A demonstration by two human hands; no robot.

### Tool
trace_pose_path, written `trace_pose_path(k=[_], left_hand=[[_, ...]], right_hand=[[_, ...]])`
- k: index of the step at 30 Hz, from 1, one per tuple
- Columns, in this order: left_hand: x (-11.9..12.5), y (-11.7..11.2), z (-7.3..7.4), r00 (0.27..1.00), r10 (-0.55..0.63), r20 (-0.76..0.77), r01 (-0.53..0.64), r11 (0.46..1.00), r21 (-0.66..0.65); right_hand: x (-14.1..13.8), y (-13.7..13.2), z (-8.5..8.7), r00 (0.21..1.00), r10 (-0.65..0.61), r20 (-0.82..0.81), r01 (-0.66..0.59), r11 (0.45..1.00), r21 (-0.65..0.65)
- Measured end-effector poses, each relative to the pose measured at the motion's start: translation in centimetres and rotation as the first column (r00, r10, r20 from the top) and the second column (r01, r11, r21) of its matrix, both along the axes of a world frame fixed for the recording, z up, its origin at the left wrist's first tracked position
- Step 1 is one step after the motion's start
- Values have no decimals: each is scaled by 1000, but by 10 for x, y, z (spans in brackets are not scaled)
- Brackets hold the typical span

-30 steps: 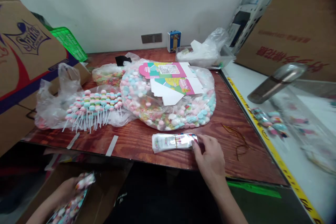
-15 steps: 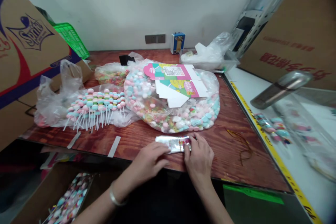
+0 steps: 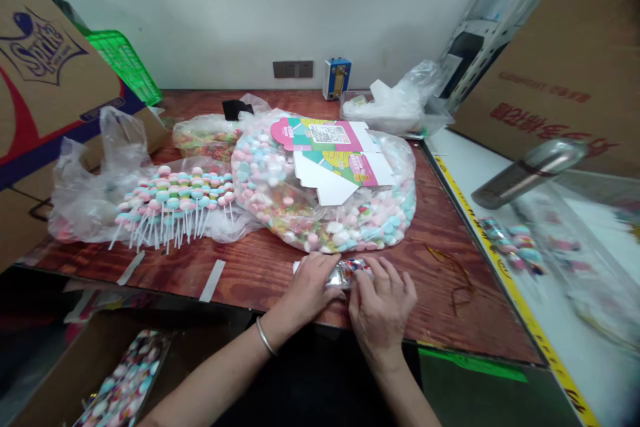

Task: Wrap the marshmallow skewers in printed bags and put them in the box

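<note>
A small stack of shiny printed plastic bags (image 3: 345,271) lies near the front edge of the wooden table (image 3: 260,267). My left hand (image 3: 313,283) rests flat on its left part with fingers stretched out. My right hand (image 3: 383,300) presses on its right end, fingers spread and slightly bent. Just behind the hands sits a big clear bag of pastel candies (image 3: 320,193) with flattened pink and green cartons (image 3: 330,147) on top. To the left, several lollipops (image 3: 173,203) with white sticks lie on clear plastic.
A printed cardboard box (image 3: 45,100) and green basket (image 3: 123,63) stand at the left. Below the table edge an open box holds packed candy (image 3: 125,380). A conveyor with a metal roller (image 3: 527,170) runs along the right. More bags lie at the back, and a gold twist tie (image 3: 455,267) at front right.
My left hand came up from the box below the table and settled on the bag stack. My right hand slid slightly left along the stack's right end.
</note>
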State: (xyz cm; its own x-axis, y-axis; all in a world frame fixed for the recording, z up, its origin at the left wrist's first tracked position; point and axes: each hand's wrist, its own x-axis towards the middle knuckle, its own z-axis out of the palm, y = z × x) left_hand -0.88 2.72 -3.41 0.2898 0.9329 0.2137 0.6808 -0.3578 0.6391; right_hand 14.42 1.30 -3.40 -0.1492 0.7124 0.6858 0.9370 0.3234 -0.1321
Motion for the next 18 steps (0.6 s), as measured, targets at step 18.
trace_pose_path(k=[18], left_hand=[[30,-4,32,392,380,838,177,862,-474]], right_hand=[[27,4,42,884,14,-468,-15,1000,0]])
